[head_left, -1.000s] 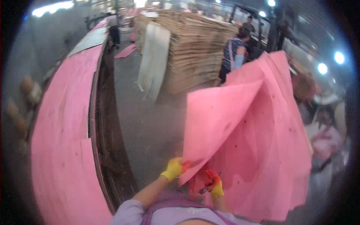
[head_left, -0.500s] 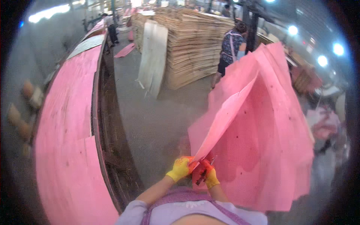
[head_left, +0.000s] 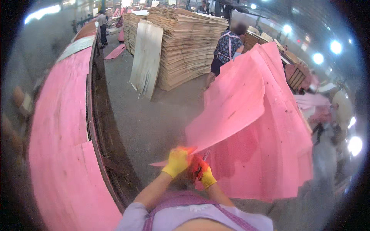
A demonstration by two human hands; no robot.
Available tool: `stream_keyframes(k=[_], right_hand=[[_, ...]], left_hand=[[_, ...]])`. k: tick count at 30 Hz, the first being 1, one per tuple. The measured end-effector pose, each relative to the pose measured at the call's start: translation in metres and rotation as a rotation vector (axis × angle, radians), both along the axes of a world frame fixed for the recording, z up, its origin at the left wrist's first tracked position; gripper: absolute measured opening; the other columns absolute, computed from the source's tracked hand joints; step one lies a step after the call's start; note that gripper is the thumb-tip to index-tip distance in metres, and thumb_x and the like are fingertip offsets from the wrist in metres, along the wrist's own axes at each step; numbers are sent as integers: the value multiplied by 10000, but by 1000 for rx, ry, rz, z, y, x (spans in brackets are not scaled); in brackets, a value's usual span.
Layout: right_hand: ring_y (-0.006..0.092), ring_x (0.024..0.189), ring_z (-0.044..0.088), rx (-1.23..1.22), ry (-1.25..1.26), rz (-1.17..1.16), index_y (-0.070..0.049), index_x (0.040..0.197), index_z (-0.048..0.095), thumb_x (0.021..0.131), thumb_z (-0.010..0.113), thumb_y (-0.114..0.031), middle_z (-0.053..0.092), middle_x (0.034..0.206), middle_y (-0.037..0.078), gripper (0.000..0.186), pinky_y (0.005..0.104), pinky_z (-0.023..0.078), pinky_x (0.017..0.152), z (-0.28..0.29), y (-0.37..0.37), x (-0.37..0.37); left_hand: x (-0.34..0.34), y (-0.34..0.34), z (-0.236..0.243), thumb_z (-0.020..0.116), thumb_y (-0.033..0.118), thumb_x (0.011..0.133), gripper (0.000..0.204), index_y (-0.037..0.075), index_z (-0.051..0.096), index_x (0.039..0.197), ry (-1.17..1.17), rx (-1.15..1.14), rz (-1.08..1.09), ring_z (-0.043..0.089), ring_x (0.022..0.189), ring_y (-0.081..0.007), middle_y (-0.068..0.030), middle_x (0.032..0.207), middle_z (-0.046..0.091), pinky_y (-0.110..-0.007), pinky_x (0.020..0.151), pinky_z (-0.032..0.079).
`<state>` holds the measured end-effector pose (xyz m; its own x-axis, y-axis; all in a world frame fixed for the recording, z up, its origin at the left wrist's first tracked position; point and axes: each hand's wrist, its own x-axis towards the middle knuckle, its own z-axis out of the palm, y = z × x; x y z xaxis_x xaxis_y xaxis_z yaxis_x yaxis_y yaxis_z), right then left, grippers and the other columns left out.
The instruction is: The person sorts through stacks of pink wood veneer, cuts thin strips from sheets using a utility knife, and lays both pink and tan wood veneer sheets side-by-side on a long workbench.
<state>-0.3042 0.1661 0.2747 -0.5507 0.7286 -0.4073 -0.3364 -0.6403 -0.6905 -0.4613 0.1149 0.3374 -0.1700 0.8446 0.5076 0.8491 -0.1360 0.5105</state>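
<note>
A large pink-stained wood veneer sheet (head_left: 227, 106) slants up from my hands, curving over a leaning pile of more pink veneer sheets (head_left: 281, 154). My left hand (head_left: 178, 161), in a yellow and red-orange glove, is closed on the sheet's near edge; a narrow pointed piece of pink juts out left of it. Close beside it, my right hand (head_left: 203, 172) in a matching glove is closed round a slim tool with a metallic tip (head_left: 207, 154). Its kind is hard to make out, as fingers and blur hide most of it.
A long bench (head_left: 90, 96) topped with pink sheets (head_left: 61, 146) runs along my left. Ahead stands a tall stack of bare veneer (head_left: 192, 50), with a pale board (head_left: 146, 59) leaning on it. A co-worker (head_left: 227, 50) stands beyond the pink pile.
My left hand has shifted left with the sheet's edge, and the sheet has swung from a steep fold to a flatter slope. The right hand stays close by. The whole view has turned slightly.
</note>
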Motion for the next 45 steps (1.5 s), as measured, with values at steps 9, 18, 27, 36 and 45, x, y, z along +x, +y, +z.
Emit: stream_keyframes(k=[9,18,27,36,45], right_hand=[[130,538,492,109,-142,-24,-94,965,610,874,581,-374,555,665,20,297,270,392,470,-45,32,6],[134,525,503,149,-19,-141,-88,1092,551,890,544,-460,563,895,5,424,294,453,476,19,17,-40],[136,483,455,42,55,-75,-129,1079,545,883,575,-402,530,808,-19,337,280,403,407,-2,35,-44],[154,462,474,107,4,-21,-109,1153,528,871,604,-355,556,856,1,382,303,435,425,-40,58,-56],[118,445,426,113,-8,20,-150,1067,557,859,613,-287,559,828,-25,255,268,378,422,-24,48,-69]], left_hand=[[-43,-53,-37,659,203,749,194,140,690,930,-141,134,219,627,762,-313,-89,846,678,-427,653,491],[-38,-87,-88,652,197,738,186,149,681,915,-188,121,260,618,776,-313,-84,836,670,-433,671,481],[-46,-93,-49,650,182,734,245,160,685,975,-128,-3,356,618,789,-304,-74,840,673,-422,679,481],[-50,-91,-59,642,214,746,247,194,686,988,-123,-13,436,609,769,-315,-65,830,670,-422,676,481],[-54,-98,-61,566,315,792,193,152,653,849,-217,-125,488,600,807,-348,-108,808,644,-473,699,473]])
